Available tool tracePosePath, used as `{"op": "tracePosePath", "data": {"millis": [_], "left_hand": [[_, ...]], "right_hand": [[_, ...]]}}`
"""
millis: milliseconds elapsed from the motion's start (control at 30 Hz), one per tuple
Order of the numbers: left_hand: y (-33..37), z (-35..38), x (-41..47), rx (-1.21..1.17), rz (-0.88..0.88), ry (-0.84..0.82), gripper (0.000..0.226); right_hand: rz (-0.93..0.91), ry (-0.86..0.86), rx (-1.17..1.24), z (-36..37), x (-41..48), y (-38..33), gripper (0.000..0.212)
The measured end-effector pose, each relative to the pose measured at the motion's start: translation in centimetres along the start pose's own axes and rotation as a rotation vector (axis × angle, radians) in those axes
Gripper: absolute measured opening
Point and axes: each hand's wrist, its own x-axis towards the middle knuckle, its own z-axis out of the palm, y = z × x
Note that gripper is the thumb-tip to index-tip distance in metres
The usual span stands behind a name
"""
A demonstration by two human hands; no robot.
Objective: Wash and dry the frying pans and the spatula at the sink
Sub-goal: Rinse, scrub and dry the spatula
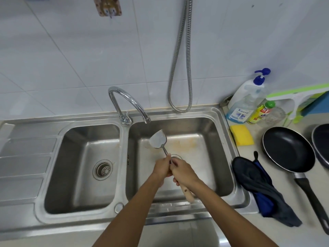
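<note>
Kitchen wash station: steel double sink [124, 157] set in a pale bench [286, 184], white tiled wall behind.

1. Right hand [184, 172]: over the near part of the right basin, fingers wrapped round the spatula's wooden handle, whose butt sticks out towards the near rim.
2. Left hand [162, 167]: touching the right hand on its left side, clenched round the metal shank just beyond the wood.
3. Spatula [158, 139]: held above the right basin, clear of its floor. Long axis runs from near-right to far-left, with the blade at the far end, pointing up towards the tap spout.
4. Cloth [258, 186]: dark with blue, draped on the bench at the basin's right rim.
5. Frying pans: one [288, 148] on the bench at right, handle towards the near side. A second [322, 143] is cut off by the right edge.
6. Sponge [242, 137]: yellow, by the far right rim.
7. Soap bottle [245, 102]: far right corner.
8. Tap [124, 98]: spout over the right basin. No stream shows, though a thin one might not register.

Step judged: the spatula is being hand-washed, the pans apparently not yet in the sink. The next move calls for one hand to let go, to reach the tap or sponge.
</note>
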Motion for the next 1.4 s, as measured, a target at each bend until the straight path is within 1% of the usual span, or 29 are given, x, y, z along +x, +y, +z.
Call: {"op": "tracePosePath", "data": {"millis": [67, 100, 133, 200, 267, 300, 333, 367, 433, 500, 567, 600, 633, 667, 733, 800, 833, 867, 933, 967, 1000, 1100, 1133, 1200, 1233, 1267, 1333, 1367, 1400], "left_hand": [[0.2, 1.0, 0.0, -0.093, -0.01, 0.017, 0.044], [0.2, 1.0, 0.0, -0.119, -0.018, 0.047, 0.043], [0.1, 1.4, 0.2, -0.15, -0.028, 0.08, 0.042], [0.0, 2.1, 0.6, -0.221, -0.039, 0.131, 0.041], [0.0, 3.4, 0.6, -0.228, -0.033, 0.159, 0.042], [-0.1, 4.0, 0.4, -0.206, -0.026, 0.176, 0.043], [-0.1, 4.5, 0.2, -0.177, -0.018, 0.198, 0.044], [-0.2, 4.9, 0.0, -0.151, -0.007, 0.22, 0.045], [-0.3, 5.3, -0.3, -0.131, 0.015, 0.253, 0.044], [-0.2, 5.4, -0.9, -0.091, 0.02, 0.281, 0.041], [0.0, 5.3, -1.4, -0.027, 0.033, 0.309, 0.039], [0.0, 5.3, -1.7, 0.008, 0.043, 0.32, 0.038], [0.0, 5.4, -1.9, 0.039, 0.047, 0.32, 0.037], [0.1, 5.5, -2.1, 0.059, 0.05, 0.307, 0.035], [0.5, 5.9, -2.7, 0.091, 0.058, 0.245, 0.034], [0.8, 6.5, -3.7, 0.109, 0.084, 0.175, 0.034], [1.0, 6.7, -4.3, 0.108, 0.098, 0.156, 0.034], [1.2, 6.8, -4.9, 0.102, 0.107, 0.152, 0.034], [1.7, 6.4, -5.9, 0.115, 0.123, 0.171, 0.034], [1.8, 6.0, -6.1, 0.136, 0.133, 0.18, 0.034], [2.0, 5.5, -6.3, 0.152, 0.145, 0.186, 0.035], [2.1, 4.6, -6.3, 0.203, 0.165, 0.193, 0.036], [2.0, 4.6, -6.4, 0.222, 0.16, 0.192, 0.037], [1.7, 4.9, -6.7, 0.226, 0.155, 0.186, 0.037], [1.6, 5.1, -6.7, 0.223, 0.156, 0.184, 0.037], [1.6, 5.2, -6.7, 0.223, 0.161, 0.18, 0.037], [2.0, 5.0, -6.4, 0.241, 0.173, 0.164, 0.039], [2.2, 4.9, -6.3, 0.266, 0.179, 0.152, 0.04], [2.3, 4.8, -6.3, 0.296, 0.19, 0.146, 0.041]], "right_hand": [[-0.056, -0.02, -0.102, -1.6, 0.3, 0.5, 0.028], [-0.093, 0.007, -0.185, -2.7, 0.8, 0.8, 0.031], [-0.117, 0.081, -0.28, -4.4, 1.5, 1.5, 0.034], [-0.13, 0.364, -0.491, -9.1, 3.3, 3.6, 0.036], [-0.12, 0.654, -0.686, -15.0, 5.3, 6.1, 0.039], [-0.076, 0.732, -0.756, -17.7, 6.3, 7.4, 0.04], [-0.017, 0.755, -0.809, -20.0, 7.0, 8.3, 0.04], [0.037, 0.739, -0.85, -21.7, 8.0, 9.3, 0.039], [0.113, 0.655, -0.891, -23.7, 9.3, 10.6, 0.041], [0.114, 0.62, -0.83, -24.4, 9.9, 11.3, 0.043], [0.04, 0.678, -0.77, -23.7, 9.8, 10.7, 0.041], [-0.049, 0.702, -0.753, -22.6, 9.5, 10.0, 0.04], [-0.184, 0.711, -0.738, -21.1, 9.1, 9.0, 0.039], [-0.335, 0.677, -0.73, -18.9, 8.6, 7.8, 0.04], [-0.61, 0.524, -0.746, -13.5, 7.6, 5.3, 0.04], [-0.774, 0.431, -0.773, -9.4, 8.5, 3.5, 0.034], [-0.797, 0.428, -0.782, -8.6, 9.6, 2.7, 0.029], [-0.776, 0.443, -0.79, -8.4, 10.8, 1.7, 0.025], [-0.69, 0.509, -0.799, -9.3, 13.2, -0.2, 0.023], [-0.665, 0.495, -0.803, -9.3, 13.4, -1.1, 0.023], [-0.678, 0.455, -0.833, -8.6, 13.3, -1.7, 0.023], [-0.794, 0.259, -0.975, -6.6, 11.7, -1.9, 0.015], [-0.765, 0.245, -1.013, -7.1, 11.9, -1.8, 0.016], [-0.606, 0.335, -1.014, -9.5, 13.1, -2.4, 0.023], [-0.562, 0.356, -0.999, -10.1, 13.3, -2.3, 0.025], [-0.571, 0.347, -0.992, -10.1, 12.9, -2.3, 0.025], [-0.702, 0.24, -1.077, -9.2, 11.3, -2.0, 0.024], [-0.764, 0.222, -1.127, -9.3, 11.4, -1.9, 0.022], [-0.774, 0.264, -1.143, -9.9, 11.7, -2.3, 0.018]]}}
